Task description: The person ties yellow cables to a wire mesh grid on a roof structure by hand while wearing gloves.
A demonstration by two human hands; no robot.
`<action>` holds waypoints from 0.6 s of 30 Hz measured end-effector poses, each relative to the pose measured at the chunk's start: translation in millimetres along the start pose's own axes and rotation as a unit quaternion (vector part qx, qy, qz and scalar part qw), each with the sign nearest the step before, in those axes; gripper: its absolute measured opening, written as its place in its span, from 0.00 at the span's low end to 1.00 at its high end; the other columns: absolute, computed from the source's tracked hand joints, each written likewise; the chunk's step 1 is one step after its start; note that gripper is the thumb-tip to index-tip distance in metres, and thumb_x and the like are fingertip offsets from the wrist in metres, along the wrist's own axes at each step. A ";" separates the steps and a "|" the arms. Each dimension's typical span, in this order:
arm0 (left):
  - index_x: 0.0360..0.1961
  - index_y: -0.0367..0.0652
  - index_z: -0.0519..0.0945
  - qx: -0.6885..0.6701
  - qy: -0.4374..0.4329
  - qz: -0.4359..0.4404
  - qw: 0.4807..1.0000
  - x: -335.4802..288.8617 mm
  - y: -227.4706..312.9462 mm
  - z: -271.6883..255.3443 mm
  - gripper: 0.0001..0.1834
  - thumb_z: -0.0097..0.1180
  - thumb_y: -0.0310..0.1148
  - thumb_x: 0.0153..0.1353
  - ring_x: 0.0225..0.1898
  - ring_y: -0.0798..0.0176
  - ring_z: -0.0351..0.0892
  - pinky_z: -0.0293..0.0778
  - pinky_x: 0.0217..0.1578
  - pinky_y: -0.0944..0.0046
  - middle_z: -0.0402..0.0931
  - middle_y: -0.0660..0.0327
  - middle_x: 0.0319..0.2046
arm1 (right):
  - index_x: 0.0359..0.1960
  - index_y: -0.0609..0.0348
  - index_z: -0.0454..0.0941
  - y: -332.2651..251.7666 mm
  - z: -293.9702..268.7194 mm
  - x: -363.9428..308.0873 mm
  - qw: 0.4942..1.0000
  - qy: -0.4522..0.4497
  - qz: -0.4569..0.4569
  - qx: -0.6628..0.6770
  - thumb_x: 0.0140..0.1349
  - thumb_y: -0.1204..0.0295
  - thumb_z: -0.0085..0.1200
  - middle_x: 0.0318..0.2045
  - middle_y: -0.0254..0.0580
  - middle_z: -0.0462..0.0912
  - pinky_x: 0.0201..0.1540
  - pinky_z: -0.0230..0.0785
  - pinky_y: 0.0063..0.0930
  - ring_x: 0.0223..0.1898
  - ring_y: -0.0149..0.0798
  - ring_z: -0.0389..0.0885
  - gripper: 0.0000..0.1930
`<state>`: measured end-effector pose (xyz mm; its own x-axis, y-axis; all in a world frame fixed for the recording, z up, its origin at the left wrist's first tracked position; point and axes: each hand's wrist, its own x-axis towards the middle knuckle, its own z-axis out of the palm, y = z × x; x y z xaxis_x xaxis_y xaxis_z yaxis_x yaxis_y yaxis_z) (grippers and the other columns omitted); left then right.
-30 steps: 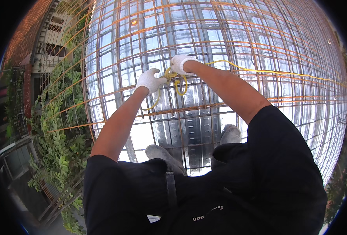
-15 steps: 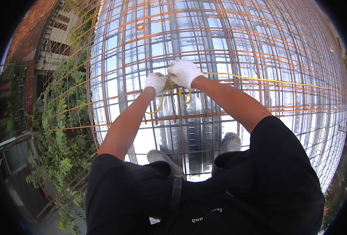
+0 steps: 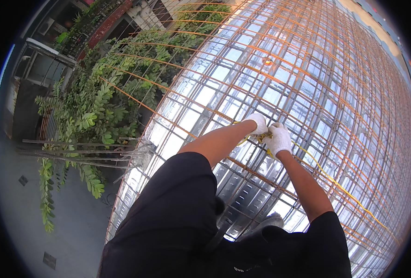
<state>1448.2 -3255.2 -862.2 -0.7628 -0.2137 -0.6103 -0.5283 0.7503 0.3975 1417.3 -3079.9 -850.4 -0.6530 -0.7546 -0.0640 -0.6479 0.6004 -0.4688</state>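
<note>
My left hand [image 3: 259, 124] and my right hand [image 3: 280, 141], both in white knit gloves, are close together over the steel bar grid. Between them is a tangled bunch of yellow rope [image 3: 262, 138], and the fingers of both hands are closed on it. A small loop of the rope hangs below the bunch. From beside my right hand a long yellow length runs off across the bars to the lower right. Part of the bunch is hidden by the gloves, so I cannot make out how it is wound.
Crossed rusty rebar [image 3: 242, 166] lies over shiny ribbed metal decking [image 3: 235, 194], where I stand in a grey boot [image 3: 272, 221]. Bar ends stick out past the left edge. Beyond it are leafy branches [image 3: 94, 116], a grey surface lower down [image 3: 43, 199] and a building.
The view has turned and shifted left, so the hands appear farther right and lower. Both hands stay on the yellow rope.
</note>
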 end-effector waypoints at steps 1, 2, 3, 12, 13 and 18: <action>0.44 0.43 0.92 0.010 -0.002 0.022 1.000 -2.6 6.2 1.3 0.24 0.65 0.50 0.55 0.48 0.48 0.90 0.83 0.51 0.53 0.90 0.47 0.43 | 0.39 0.56 0.89 0.1 1.0 2.9 1.000 0.003 0.001 -0.023 0.54 0.67 0.69 0.54 0.45 0.83 0.60 0.76 0.46 0.58 0.52 0.80 0.11; 0.43 0.42 0.92 0.022 -0.007 0.049 0.999 -9.5 18.3 -1.2 0.24 0.65 0.49 0.54 0.48 0.47 0.90 0.83 0.51 0.52 0.89 0.45 0.43 | 0.37 0.56 0.88 2.2 0.7 2.7 0.999 0.007 0.009 -0.047 0.57 0.66 0.66 0.53 0.47 0.84 0.59 0.76 0.47 0.57 0.52 0.80 0.10; 0.42 0.40 0.92 0.018 -0.007 0.045 0.999 -20.9 27.8 -7.5 0.23 0.64 0.47 0.53 0.48 0.45 0.90 0.84 0.51 0.51 0.89 0.43 0.44 | 0.39 0.61 0.87 -1.6 -7.7 -0.2 0.997 0.001 -0.014 -0.079 0.58 0.65 0.64 0.51 0.49 0.83 0.57 0.76 0.48 0.56 0.53 0.80 0.12; 0.49 0.34 0.89 -0.012 0.016 0.019 1.000 -12.6 11.5 9.4 0.26 0.61 0.42 0.55 0.53 0.45 0.89 0.84 0.52 0.51 0.88 0.41 0.48 | 0.44 0.62 0.85 3.3 4.0 -4.7 0.993 0.025 -0.104 -0.057 0.54 0.71 0.67 0.59 0.49 0.81 0.64 0.70 0.51 0.64 0.54 0.76 0.16; 0.49 0.32 0.89 -0.019 -0.024 0.023 0.999 -13.6 14.8 2.1 0.27 0.61 0.43 0.55 0.54 0.46 0.89 0.83 0.52 0.52 0.88 0.41 0.48 | 0.45 0.61 0.85 5.6 1.1 -0.4 0.993 0.027 -0.093 -0.061 0.54 0.72 0.68 0.61 0.49 0.80 0.65 0.70 0.50 0.65 0.54 0.76 0.16; 0.37 0.33 0.91 -0.072 -0.088 0.030 0.993 -16.9 17.0 -13.1 0.25 0.66 0.49 0.55 0.34 0.54 0.91 0.84 0.35 0.54 0.89 0.49 0.32 | 0.49 0.57 0.86 9.9 0.6 -11.4 0.996 0.047 -0.045 -0.061 0.53 0.73 0.68 0.62 0.47 0.81 0.65 0.70 0.50 0.64 0.56 0.76 0.19</action>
<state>1447.2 -3247.0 -836.2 -0.7236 -0.0498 -0.6884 -0.5417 0.6590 0.5218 1418.6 -3065.5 -854.8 -0.6209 -0.7818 0.0581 -0.7441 0.5643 -0.3577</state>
